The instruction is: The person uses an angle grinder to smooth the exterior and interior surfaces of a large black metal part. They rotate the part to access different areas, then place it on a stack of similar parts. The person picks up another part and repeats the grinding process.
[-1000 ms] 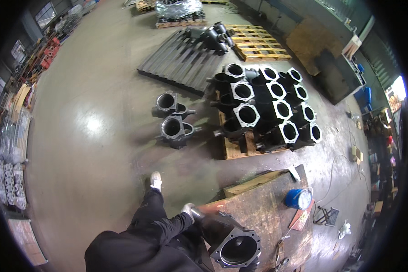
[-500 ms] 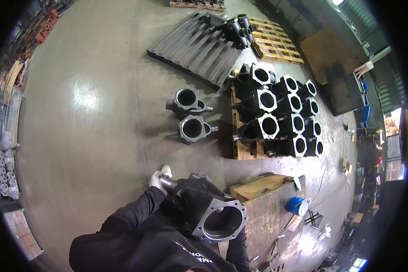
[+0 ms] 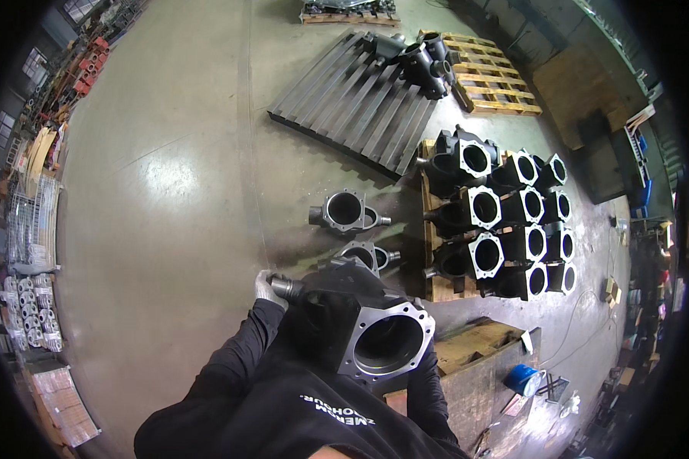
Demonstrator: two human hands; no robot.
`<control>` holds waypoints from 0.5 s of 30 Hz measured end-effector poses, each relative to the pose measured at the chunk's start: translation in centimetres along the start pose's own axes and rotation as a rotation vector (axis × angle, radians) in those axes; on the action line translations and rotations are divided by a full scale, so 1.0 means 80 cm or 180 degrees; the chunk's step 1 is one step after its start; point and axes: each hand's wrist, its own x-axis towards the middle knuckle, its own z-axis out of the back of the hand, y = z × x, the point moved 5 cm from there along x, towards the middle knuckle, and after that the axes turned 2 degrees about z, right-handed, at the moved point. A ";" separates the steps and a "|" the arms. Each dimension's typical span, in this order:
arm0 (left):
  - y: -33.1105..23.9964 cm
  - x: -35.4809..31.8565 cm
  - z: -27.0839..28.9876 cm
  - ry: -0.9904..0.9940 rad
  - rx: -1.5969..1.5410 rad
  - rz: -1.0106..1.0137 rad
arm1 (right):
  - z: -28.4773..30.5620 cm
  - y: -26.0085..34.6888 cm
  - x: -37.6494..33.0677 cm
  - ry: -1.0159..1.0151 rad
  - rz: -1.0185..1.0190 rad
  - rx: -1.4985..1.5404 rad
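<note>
One black cast housing (image 3: 367, 325), with a machined round bore and bolt-holed flange, is carried against the chest. The gloved left hand (image 3: 266, 288) wraps its stub shaft; the right hand is hidden. Two similar housings (image 3: 346, 212) lie on the floor (image 3: 168, 191).

Matt black cast-metal housing (image 3: 367, 325) with bare machined face, glossy concrete floor (image 3: 176, 191), rough wooden pallet (image 3: 494, 84)

A small white paper tag (image 3: 527, 342) lies at the wooden worktop's (image 3: 475, 359) far corner. Plastic-wrapped flat packages (image 3: 61, 402), pale with reddish tint, are stacked on the floor at lower left.
</note>
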 end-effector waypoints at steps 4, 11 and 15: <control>-0.018 0.050 -0.053 0.0186 -0.0082 0.0171 | -0.057 0.043 0.045 -0.0027 -0.0097 -0.0110; -0.047 0.178 -0.155 0.0170 -0.0048 0.0635 | -0.141 0.088 0.083 -0.0231 -0.0184 0.0100; -0.060 0.255 -0.206 0.0194 0.0255 0.0843 | -0.193 0.101 0.120 -0.0369 -0.0286 -0.0049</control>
